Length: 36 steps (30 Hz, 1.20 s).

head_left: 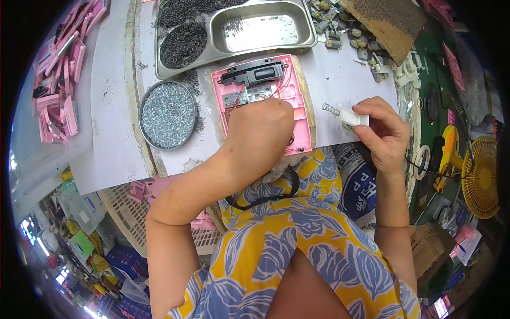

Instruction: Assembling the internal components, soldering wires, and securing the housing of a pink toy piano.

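Note:
A pink plastic housing lies in front of me on the table. In its upper part sit a black plastic module, a grey piece and thin red wires. My left hand is curled closed over the housing's lower left part; its fingertips, and anything in them, are hidden. To the right, my right hand pinches a small white plastic part between thumb and fingers, just above the table. A coil spring sticks out from that part's left side.
A steel compartment tray with many dark springs stands at the back. Left of the housing is a round dish of small silver screws. Pink parts are heaped far left. White parts and a brown board lie back right, a yellow fan beyond.

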Available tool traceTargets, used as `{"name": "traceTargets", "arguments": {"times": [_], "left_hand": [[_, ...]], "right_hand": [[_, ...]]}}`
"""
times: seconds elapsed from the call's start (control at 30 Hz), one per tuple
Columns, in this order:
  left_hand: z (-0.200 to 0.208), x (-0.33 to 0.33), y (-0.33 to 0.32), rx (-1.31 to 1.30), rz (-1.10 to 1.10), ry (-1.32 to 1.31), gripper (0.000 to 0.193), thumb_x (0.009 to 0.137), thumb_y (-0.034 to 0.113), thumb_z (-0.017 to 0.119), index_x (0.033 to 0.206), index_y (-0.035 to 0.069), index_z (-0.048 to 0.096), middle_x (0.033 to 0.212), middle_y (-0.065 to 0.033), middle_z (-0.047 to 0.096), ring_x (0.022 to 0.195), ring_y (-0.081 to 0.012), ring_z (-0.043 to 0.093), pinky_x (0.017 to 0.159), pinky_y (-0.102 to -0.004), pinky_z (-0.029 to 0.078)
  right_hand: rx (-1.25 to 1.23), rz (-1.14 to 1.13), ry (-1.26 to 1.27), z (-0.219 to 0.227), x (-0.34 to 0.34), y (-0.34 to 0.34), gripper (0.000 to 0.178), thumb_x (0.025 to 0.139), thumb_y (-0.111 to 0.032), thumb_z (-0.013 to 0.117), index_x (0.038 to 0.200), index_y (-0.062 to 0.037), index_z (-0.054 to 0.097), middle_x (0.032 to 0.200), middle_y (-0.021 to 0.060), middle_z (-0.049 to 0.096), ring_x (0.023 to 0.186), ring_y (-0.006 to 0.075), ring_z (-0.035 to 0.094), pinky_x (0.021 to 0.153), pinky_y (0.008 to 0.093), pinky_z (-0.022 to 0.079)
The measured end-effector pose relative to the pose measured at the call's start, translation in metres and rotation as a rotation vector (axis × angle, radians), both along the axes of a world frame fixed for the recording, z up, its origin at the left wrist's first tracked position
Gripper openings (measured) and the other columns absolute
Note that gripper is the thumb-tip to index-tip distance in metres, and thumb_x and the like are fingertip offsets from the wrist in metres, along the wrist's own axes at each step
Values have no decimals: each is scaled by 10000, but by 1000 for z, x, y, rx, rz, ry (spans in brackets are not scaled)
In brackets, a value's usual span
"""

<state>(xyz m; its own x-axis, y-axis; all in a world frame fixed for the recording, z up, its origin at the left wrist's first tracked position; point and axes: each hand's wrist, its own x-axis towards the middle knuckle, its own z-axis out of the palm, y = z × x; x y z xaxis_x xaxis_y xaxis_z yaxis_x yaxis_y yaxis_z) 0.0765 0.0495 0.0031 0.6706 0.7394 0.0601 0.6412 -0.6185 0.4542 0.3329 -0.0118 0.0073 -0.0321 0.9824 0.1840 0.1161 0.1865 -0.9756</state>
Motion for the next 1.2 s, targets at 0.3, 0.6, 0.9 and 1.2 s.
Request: {"name": "traceTargets", "arguments": {"times": [0.3, 0.6, 0.9, 1.2], "left_hand": [[0, -28, -20, -90, 72, -413, 133, 802, 41, 785, 906, 38, 702, 761, -107, 655, 675, -246, 659, 579, -346, 510], [-23, -41, -40, -4, 81, -491, 223, 771, -10, 807, 970, 34, 716, 926, -101, 655, 743, -243, 664, 622, -325, 540], [-29, -35, -34, 59, 33, -488, 249, 774, 72, 782, 999, 70, 678, 1198, -105, 704, 853, -263, 706, 698, -336, 570], [-18, -31, -31, 110, -11, -275, 204, 823, 63, 757, 997, 73, 650, 1210, -46, 727, 721, -211, 612, 613, -324, 521]], "right_hand": [[91, 72, -339, -10, -20, 15, 293, 749, -27, 837, 1027, -3, 747, 1003, 85, 691, 846, 213, 626, 737, 324, 506], [424, 232, -730, -3, -43, 42, 263, 722, -92, 825, 968, -67, 735, 957, 56, 663, 904, 279, 589, 759, 373, 511], [401, 314, -509, -30, -41, 56, 250, 747, -103, 809, 982, -71, 730, 956, 70, 670, 881, 284, 595, 758, 382, 517], [441, 272, -843, -11, -58, 47, 256, 746, -149, 793, 988, -100, 725, 997, 44, 653, 928, 272, 591, 779, 384, 509]]}}
